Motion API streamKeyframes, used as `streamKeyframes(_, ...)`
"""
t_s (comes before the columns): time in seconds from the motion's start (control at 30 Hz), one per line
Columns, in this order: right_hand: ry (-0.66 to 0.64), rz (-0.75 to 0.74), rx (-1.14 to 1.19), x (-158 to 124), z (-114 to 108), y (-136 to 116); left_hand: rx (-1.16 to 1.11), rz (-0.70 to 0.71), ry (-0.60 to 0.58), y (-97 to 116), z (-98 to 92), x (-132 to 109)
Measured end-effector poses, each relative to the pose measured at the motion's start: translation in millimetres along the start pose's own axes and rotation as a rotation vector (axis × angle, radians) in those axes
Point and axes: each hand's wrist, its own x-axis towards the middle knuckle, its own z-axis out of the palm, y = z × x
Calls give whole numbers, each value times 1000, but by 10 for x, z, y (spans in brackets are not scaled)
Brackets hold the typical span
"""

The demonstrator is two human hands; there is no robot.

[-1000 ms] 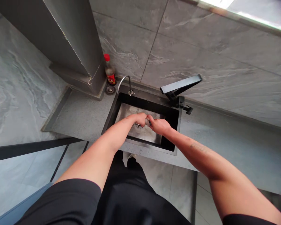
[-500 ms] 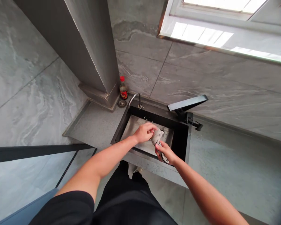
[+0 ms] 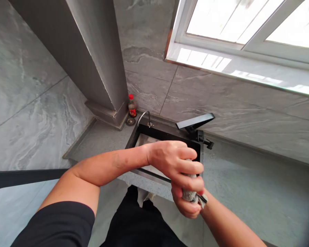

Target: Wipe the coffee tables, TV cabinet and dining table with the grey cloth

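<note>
A grey cloth (image 3: 190, 195) is bunched up between my two hands, above the front right part of the black sink (image 3: 202, 151). My left hand (image 3: 176, 163) wraps over it from above, fingers curled round the bundle. Below, my right hand (image 3: 186, 207) grips the lower part, partly covered by the left fingers. A loose end of the cloth sticks out at the lower right, beside the right wrist.
A thin curved tap (image 3: 145, 115) and a black angular faucet (image 3: 197, 125) stand behind the sink. A red-capped bottle (image 3: 132, 107) and a round drain piece (image 3: 130, 121) sit at the back left. Grey counter (image 3: 254, 178) extends right.
Both hands have come up closer to the camera with the cloth. My left hand has moved right and closed round the bundle above my right hand. The view has tilted up slightly, showing more window.
</note>
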Motion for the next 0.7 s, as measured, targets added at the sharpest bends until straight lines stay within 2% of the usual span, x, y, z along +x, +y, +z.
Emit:
streamKeyframes(0.07,5,-100,-5,-80,200,-76,38,-54,22,45,-159,35)
streamKeyframes(0.1,84,-172,-40,-137,296,-123,40,-96,35,38,-180,17)
streamKeyframes(0.17,397,-254,-216,-258,468,-229,-46,-186,35,-30,-118,-51)
streamKeyframes(0.2,543,-239,-328,-311,537,-283,-129,-227,18,-84,-47,-85)
streamKeyframes(0.27,768,-136,-578,-387,631,-385,-306,-304,-48,-199,146,-131)
streamKeyframes(0.33,983,-3,-878,-415,664,-472,-382,-435,-119,-298,383,-138)
streamKeyframes(0.4,1202,152,-1194,-417,646,-543,-338,-643,-195,-368,651,-111)
streamKeyframes(0.47,1348,361,-1469,-423,599,-604,-284,-864,-239,-418,941,-56)
streamKeyframes(0.5,1391,469,-1583,-434,571,-632,-305,-956,-212,-439,1090,-22)
streamKeyframes(0.57,1429,629,-1788,-477,513,-679,-470,-1102,-51,-470,1382,54)
streamKeyframes(0.63,1426,668,-1975,-542,448,-710,-663,-1194,149,-480,1636,128)
streamKeyframes(0.7,1360,636,-2130,-618,370,-724,-767,-1224,270,-462,1822,187)
